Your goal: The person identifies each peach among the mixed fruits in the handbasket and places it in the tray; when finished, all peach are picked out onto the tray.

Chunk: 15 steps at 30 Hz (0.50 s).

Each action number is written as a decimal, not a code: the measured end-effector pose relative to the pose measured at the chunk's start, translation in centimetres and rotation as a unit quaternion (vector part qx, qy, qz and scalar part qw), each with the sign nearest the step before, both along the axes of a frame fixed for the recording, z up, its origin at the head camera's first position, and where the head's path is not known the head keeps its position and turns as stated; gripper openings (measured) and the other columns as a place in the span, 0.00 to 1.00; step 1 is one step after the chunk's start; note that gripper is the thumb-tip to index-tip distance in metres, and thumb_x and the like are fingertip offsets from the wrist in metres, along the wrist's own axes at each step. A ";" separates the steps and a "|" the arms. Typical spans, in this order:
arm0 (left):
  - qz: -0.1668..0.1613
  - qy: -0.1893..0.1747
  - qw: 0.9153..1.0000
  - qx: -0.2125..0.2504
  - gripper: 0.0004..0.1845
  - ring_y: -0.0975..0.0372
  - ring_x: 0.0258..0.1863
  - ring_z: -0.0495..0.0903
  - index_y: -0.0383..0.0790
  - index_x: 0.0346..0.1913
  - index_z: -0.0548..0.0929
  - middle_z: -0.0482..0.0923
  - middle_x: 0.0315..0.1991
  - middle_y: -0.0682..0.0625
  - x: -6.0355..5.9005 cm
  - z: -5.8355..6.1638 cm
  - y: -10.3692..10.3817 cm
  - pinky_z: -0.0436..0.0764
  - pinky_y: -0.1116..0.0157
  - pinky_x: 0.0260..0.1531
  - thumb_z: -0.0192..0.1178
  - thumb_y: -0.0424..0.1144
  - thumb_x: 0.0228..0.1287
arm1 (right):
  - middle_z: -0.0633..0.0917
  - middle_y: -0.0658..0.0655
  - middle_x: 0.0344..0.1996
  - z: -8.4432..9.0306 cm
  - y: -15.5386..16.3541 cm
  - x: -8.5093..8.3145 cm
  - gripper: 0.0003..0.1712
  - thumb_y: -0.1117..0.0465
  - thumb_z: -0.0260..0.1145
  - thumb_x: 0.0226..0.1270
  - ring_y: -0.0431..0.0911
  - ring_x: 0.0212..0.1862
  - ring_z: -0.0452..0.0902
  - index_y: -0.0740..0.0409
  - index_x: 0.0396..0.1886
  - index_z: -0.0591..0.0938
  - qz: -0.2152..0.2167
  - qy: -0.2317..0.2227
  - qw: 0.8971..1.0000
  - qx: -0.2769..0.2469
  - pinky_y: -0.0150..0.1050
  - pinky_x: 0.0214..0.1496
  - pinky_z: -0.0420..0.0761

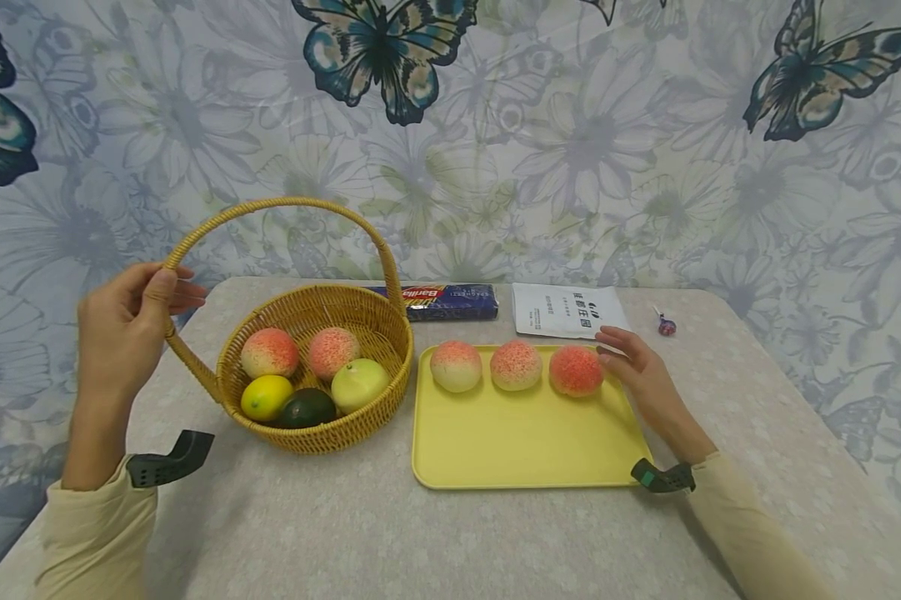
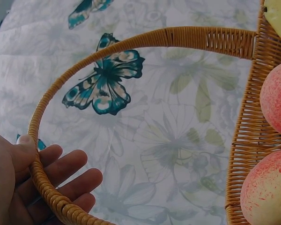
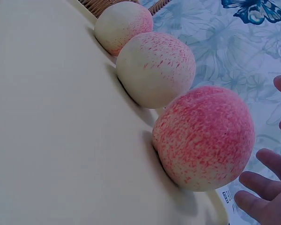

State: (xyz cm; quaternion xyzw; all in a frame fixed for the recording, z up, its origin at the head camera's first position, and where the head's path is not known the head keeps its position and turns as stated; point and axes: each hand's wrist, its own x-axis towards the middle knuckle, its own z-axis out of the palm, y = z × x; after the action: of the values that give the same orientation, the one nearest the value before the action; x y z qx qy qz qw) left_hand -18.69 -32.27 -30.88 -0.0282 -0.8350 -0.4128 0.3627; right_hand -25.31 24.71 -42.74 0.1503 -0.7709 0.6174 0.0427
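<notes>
At the lower centre of the head view, the yellow tray [image 1: 521,442] lies flat on the desk [image 1: 390,533] with its long axis running left to right across the frame. Along its far edge three peaches sit in a row parallel to that axis: the left peach [image 1: 456,365], the middle peach [image 1: 516,364] and the right peach [image 1: 576,370]. The right hand [image 1: 641,375] lies just beside the right peach with fingers relaxed and extended, grasping nothing; the right wrist view shows a narrow gap between the fingertips [image 3: 264,185] and the fruit. To the left of the tray stands the wicker basket [image 1: 322,433], upright, its handle [image 1: 285,204] arching overhead from left to right. The left hand [image 1: 131,321] grips the handle low on its left side, thumb and fingers curled round the cane. The basket holds two further peaches, a lemon [image 1: 266,397], an avocado [image 1: 307,408] and a pale green fruit [image 1: 358,383]. Judgement: the step in hand is the transfer of peaches between basket and tray, with a peach just set down or about to be taken; the next move calls for the basket to be kept steady. Farther back lie a blue packet [image 1: 442,302] and a white pouch [image 1: 566,310].
</notes>
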 end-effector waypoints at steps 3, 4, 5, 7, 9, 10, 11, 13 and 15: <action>0.000 0.005 1.000 0.001 0.16 0.80 0.30 0.80 0.31 0.48 0.82 0.78 0.29 0.72 0.0 0.0 0.0 0.74 0.84 0.36 0.50 0.41 0.74 | 0.67 0.67 0.65 0.5 -0.2 0.2 0.29 0.60 0.59 0.72 0.53 0.65 0.67 0.64 0.68 0.64 0.000 0.013 1.000 -0.007 0.23 0.56 0.73; 0.001 0.006 1.000 0.001 0.16 0.80 0.30 0.80 0.31 0.48 0.82 0.78 0.29 0.73 0.0 0.0 0.0 0.74 0.84 0.36 0.50 0.41 0.74 | 0.67 0.66 0.65 0.7 -0.3 0.3 0.29 0.61 0.59 0.71 0.53 0.65 0.67 0.65 0.68 0.64 0.002 0.017 1.000 -0.006 0.24 0.56 0.73; 0.001 0.006 1.000 0.001 0.16 0.80 0.30 0.80 0.31 0.48 0.82 0.78 0.29 0.73 0.0 0.0 0.0 0.74 0.84 0.36 0.50 0.41 0.73 | 0.67 0.66 0.65 0.9 -0.4 0.4 0.29 0.61 0.59 0.71 0.53 0.66 0.66 0.65 0.68 0.64 0.004 0.020 1.000 -0.006 0.24 0.56 0.73; 0.001 0.007 1.000 0.001 0.16 0.80 0.30 0.80 0.31 0.48 0.82 0.78 0.29 0.73 0.0 -0.1 0.0 0.75 0.84 0.36 0.50 0.41 0.73 | 0.68 0.63 0.65 1.3 -0.7 0.6 0.29 0.62 0.59 0.71 0.52 0.66 0.66 0.65 0.68 0.63 0.008 0.025 1.000 -0.003 0.24 0.55 0.73; 0.002 0.007 1.000 0.001 0.16 0.80 0.30 0.80 0.31 0.48 0.82 0.79 0.29 0.72 0.0 -0.1 -0.1 0.75 0.84 0.36 0.50 0.41 0.73 | 0.69 0.60 0.64 1.7 -1.1 0.9 0.29 0.62 0.60 0.71 0.53 0.67 0.65 0.65 0.68 0.64 0.009 0.025 1.000 0.001 0.24 0.55 0.74; 0.002 0.007 1.000 0.001 0.16 0.80 0.30 0.80 0.31 0.48 0.82 0.78 0.29 0.72 0.0 -0.1 -0.1 0.75 0.84 0.36 0.50 0.41 0.73 | 0.70 0.59 0.64 1.9 -1.3 1.1 0.29 0.62 0.60 0.71 0.54 0.67 0.64 0.64 0.68 0.64 0.010 0.024 1.000 0.003 0.25 0.55 0.74; 0.002 0.006 1.000 0.001 0.16 0.80 0.30 0.80 0.31 0.48 0.82 0.78 0.29 0.72 0.0 -0.1 -0.1 0.75 0.84 0.36 0.50 0.41 0.73 | 0.70 0.57 0.64 2.2 -1.5 1.2 0.29 0.62 0.60 0.71 0.56 0.67 0.64 0.64 0.68 0.64 0.010 0.023 1.000 0.005 0.24 0.56 0.74; 0.002 0.005 1.000 0.000 0.16 0.80 0.30 0.80 0.31 0.48 0.82 0.78 0.29 0.72 0.0 0.0 -0.1 0.74 0.84 0.36 0.50 0.41 0.74 | 0.70 0.56 0.65 2.5 -2.0 1.5 0.29 0.62 0.60 0.70 0.58 0.68 0.63 0.62 0.68 0.65 0.009 0.023 1.000 0.015 0.23 0.56 0.72; 0.001 0.006 1.000 0.000 0.16 0.80 0.30 0.80 0.32 0.48 0.82 0.78 0.29 0.72 0.0 0.0 0.0 0.74 0.84 0.36 0.50 0.41 0.74 | 0.70 0.58 0.65 2.9 -2.5 1.8 0.29 0.62 0.60 0.70 0.59 0.69 0.62 0.62 0.68 0.65 0.014 0.027 0.999 0.015 0.23 0.57 0.72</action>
State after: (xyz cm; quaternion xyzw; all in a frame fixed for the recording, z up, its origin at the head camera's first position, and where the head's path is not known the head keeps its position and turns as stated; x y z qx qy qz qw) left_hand -18.72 -32.27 -30.91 -0.0304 -0.8329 -0.4121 0.3680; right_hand -23.53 22.21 -39.88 0.1785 -0.7763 0.6022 0.0531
